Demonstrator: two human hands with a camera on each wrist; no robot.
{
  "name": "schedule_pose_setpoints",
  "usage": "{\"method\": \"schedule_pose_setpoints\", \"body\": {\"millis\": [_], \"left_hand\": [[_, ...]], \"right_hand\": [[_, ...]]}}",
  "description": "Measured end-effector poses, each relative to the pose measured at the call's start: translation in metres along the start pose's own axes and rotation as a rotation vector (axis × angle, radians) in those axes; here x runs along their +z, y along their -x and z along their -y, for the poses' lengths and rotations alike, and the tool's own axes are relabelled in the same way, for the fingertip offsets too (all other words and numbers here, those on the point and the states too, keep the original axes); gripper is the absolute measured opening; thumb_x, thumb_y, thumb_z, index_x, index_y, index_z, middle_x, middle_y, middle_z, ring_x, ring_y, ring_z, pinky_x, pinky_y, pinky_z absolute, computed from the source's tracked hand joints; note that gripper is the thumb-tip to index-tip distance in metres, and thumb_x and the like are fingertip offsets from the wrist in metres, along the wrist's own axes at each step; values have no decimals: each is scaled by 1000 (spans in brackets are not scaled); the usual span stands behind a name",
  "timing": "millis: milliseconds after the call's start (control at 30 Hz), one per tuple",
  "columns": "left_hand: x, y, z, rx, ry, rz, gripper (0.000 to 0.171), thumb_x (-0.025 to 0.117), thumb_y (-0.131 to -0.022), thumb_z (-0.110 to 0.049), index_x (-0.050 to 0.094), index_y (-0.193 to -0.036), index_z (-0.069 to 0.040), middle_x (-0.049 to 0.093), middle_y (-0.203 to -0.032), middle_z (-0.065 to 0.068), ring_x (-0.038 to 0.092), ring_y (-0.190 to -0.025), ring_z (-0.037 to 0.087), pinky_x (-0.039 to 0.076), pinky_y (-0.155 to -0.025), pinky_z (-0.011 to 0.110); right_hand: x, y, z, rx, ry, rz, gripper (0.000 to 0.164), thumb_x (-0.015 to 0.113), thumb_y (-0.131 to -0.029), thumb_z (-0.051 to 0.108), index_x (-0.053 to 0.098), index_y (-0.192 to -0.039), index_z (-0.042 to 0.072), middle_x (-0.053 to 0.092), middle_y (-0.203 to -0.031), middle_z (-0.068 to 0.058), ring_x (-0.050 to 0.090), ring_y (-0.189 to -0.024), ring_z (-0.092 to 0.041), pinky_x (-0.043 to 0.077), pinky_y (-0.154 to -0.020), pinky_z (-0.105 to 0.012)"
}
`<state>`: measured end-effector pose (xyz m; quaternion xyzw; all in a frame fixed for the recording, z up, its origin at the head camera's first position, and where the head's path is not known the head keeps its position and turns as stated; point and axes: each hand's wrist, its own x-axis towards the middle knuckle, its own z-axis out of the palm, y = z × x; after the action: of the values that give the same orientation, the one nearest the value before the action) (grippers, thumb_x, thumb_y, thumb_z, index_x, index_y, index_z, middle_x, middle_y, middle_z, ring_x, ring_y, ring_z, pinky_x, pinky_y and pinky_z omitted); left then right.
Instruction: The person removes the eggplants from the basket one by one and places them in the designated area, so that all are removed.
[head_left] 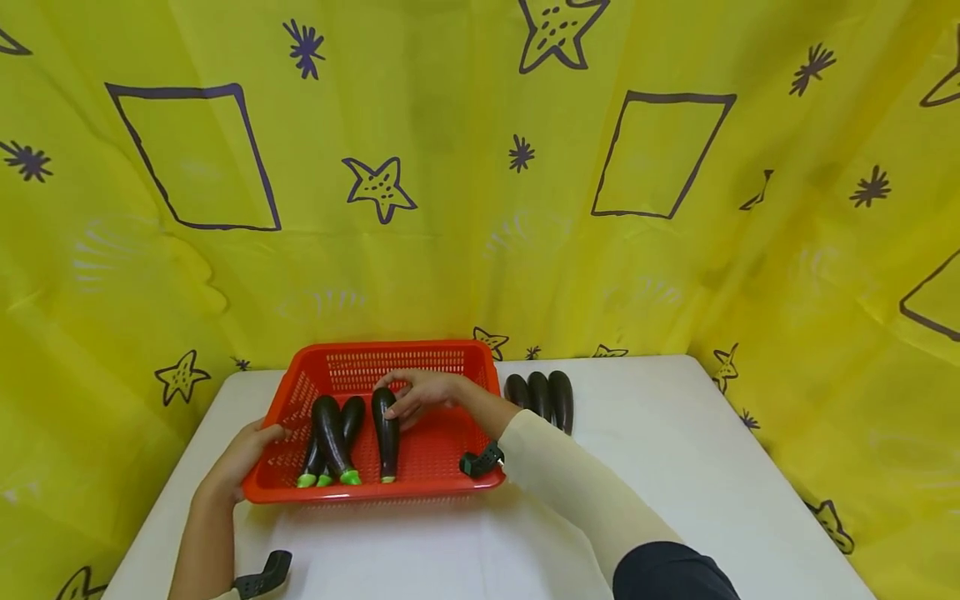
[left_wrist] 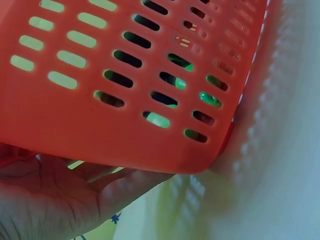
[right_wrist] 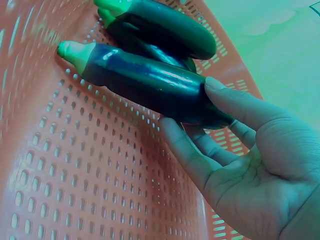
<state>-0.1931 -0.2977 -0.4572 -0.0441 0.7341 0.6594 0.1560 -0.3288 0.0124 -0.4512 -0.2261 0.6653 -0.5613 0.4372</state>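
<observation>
My right hand [head_left: 423, 395] pinches a dark eggplant [head_left: 386, 435] near its rounded end, inside a red perforated basket [head_left: 442, 492]. In the right wrist view, the thumb lies on one side of this eggplant [right_wrist: 145, 85] and the fingers on the other, its green stem end pointing away from the hand. More eggplants [head_left: 330, 437] lie heaped at the basket's left side, green ends toward the front. My left hand [head_left: 243, 457] grips the basket's left rim, its thumb over the edge. The left wrist view shows that palm [left_wrist: 55, 200] under the basket's slotted wall [left_wrist: 100, 135].
Several eggplants [head_left: 560, 400] lie side by side on the white table [head_left: 675, 467], right of the basket and partly behind the right forearm. A yellow patterned curtain [head_left: 450, 275] rises behind and beside the table. Dark camera mounts sit at both wrists.
</observation>
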Motion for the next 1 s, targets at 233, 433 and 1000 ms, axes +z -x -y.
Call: {"method": "schedule_pose_setpoints", "body": {"millis": [233,433,1000], "left_hand": [[-1,-2,-1,-7,-33,15,57,40,-107,-14,20,-152,16,62,-120,17,74,-94,27,63,-79,50],[-2,-2,-3,-13,-18,27,59,39,-107,-14,17,-153,16,63,-120,17,73,-95,27,63,-80,50],[-3,1,-3,-1,-17,35,59,39,-107,-14,17,-153,16,63,-121,17,73,-95,25,63,-80,50]], "right_hand": [[-5,5,0,10,7,-41,51,65,-98,-11,49,-144,0,68,-114,-18,73,-96,-34,61,-89,-52],[-14,14,9,13,55,-116,54,68,-96,-7,51,-146,2,66,-116,-19,73,-96,-35,61,-89,-53],[-24,53,36,-48,28,-169,60,64,-98,-6,45,-154,4,58,-130,-21,69,-100,-31,43,-108,-66]]}}
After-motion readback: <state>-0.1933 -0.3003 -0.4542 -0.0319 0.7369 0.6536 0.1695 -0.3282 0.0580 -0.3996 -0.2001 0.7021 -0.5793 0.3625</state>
